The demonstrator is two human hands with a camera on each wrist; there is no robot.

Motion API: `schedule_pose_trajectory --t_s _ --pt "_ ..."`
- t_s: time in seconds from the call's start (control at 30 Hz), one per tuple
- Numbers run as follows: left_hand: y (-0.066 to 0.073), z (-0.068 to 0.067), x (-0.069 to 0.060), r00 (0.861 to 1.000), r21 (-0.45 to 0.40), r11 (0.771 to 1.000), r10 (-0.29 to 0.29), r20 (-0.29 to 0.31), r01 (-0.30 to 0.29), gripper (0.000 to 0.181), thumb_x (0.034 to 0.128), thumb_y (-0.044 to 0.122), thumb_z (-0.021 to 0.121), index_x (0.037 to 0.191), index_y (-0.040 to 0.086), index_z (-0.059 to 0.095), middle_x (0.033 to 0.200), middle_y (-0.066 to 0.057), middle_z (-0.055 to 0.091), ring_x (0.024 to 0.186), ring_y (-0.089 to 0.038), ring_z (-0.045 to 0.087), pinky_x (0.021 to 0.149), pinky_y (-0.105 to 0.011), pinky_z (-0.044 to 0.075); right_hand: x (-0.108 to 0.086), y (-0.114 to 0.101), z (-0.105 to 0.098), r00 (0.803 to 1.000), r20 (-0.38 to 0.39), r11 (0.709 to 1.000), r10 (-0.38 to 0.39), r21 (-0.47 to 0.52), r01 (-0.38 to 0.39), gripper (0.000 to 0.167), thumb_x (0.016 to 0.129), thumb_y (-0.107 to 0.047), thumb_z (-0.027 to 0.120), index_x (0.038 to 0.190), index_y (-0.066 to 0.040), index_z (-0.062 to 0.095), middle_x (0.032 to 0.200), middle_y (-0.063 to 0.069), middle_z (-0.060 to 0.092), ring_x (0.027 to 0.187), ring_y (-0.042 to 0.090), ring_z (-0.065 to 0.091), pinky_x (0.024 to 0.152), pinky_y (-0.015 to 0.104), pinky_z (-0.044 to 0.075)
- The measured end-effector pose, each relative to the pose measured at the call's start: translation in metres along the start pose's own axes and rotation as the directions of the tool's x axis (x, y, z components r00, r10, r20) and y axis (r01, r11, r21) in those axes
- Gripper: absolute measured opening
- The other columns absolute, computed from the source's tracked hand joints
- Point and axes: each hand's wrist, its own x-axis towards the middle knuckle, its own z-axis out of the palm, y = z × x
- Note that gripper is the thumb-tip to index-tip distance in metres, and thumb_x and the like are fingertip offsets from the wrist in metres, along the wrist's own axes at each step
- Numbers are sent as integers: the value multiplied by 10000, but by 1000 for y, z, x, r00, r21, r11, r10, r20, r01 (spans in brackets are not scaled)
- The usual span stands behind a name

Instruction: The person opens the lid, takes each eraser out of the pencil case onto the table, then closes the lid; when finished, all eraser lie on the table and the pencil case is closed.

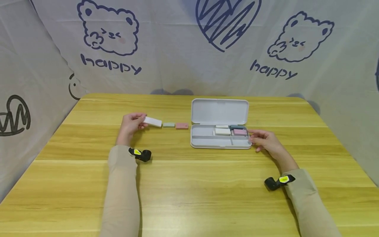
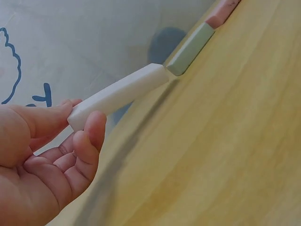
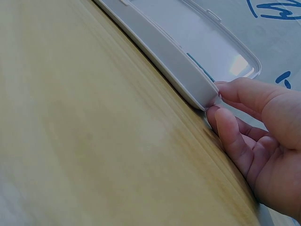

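Observation:
My left hand (image 1: pixel 130 126) pinches one end of a white block (image 1: pixel 152 121) between thumb and fingers. In the left wrist view the white block (image 2: pixel 120 94) slants above the table, its far end close to a green block (image 2: pixel 192 49). Beyond that lies a pink-red block (image 2: pixel 222 12). An open white case (image 1: pixel 211 142) stands to the right, holding white, pink and dark teal blocks in its back compartments. My right hand (image 1: pixel 267 143) grips the right end of the case; in the right wrist view, thumb and fingers (image 3: pixel 229 129) are at its corner.
The case's raised lid (image 1: pixel 219 111) leans back behind the compartments. A wooden table (image 1: pixel 189 194) carries everything, and a printed cloth (image 1: pixel 171 49) hangs behind its back edge. Another cloth (image 1: pixel 26 82) hangs on the left side.

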Motion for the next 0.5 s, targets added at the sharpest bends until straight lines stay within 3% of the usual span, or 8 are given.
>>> schedule_pose_trajectory --t_s 0.37,0.5 --pt "-2 3 0 999 -3 999 -38 9 38 362 927 32 441 1246 -137 412 778 -45 568 557 -65 579 529 -150 455 2 1 0 1000 0 1000 11 -24 -11 502 856 -119 606 1256 113 411 855 -3 533 694 76 538 504 217 483" --pt "-3 2 -1 999 33 999 -34 -5 34 361 920 17 447 1243 -142 413 760 -46 578 550 -58 580 531 -155 464 2 1 0 1000 5 1000 14 -13 -14 509 852 -123 613 1256 113 411 867 -2 543 697 79 538 503 220 483"
